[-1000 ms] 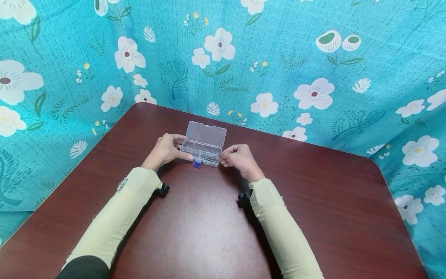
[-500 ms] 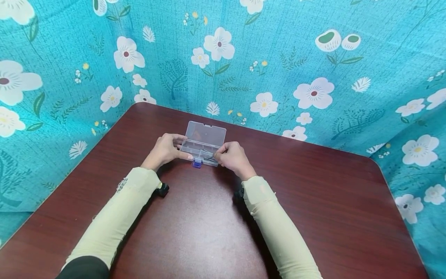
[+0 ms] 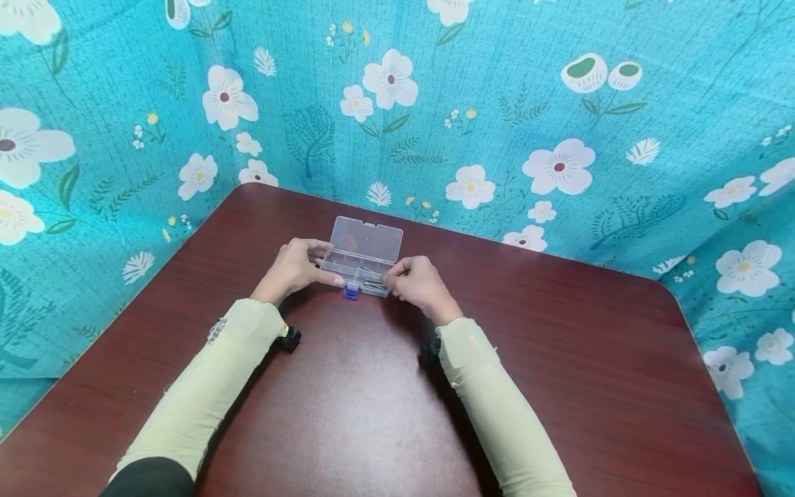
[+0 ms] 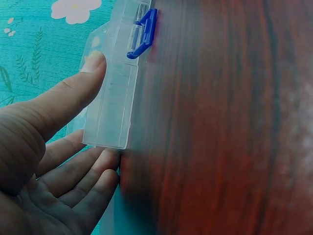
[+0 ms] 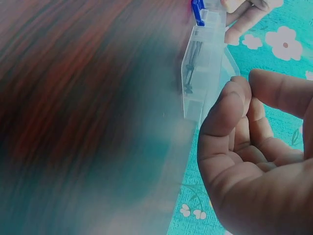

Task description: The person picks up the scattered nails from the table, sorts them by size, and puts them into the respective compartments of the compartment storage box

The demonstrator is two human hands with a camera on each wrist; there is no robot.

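So the box (image 4: 113, 115) is sitting near the far edge of the tabletop (image 3: 559, 352), a lot closer to the far left corner than the far right one. Lid's (image 3: 368, 239) tipped back and the blue latch (image 3: 351, 291) is flipped out toward the near edge, so the opening-up part is done. There's a bunch of thin metal sticks (image 5: 191, 69) loose at the right end.

The left hand (image 3: 295, 266) has the left end held between thumb and fingers, probably to steady it. The right hand (image 3: 424, 284) is over the right end, fingers curled in and thumb and index tips about together. Can't tell if there's a stick between them, sorry.

Looks to me like the handling of the sticks is midway: some are in the box, hard to count, and shutting the lid and snapping the latch aren't done yet.
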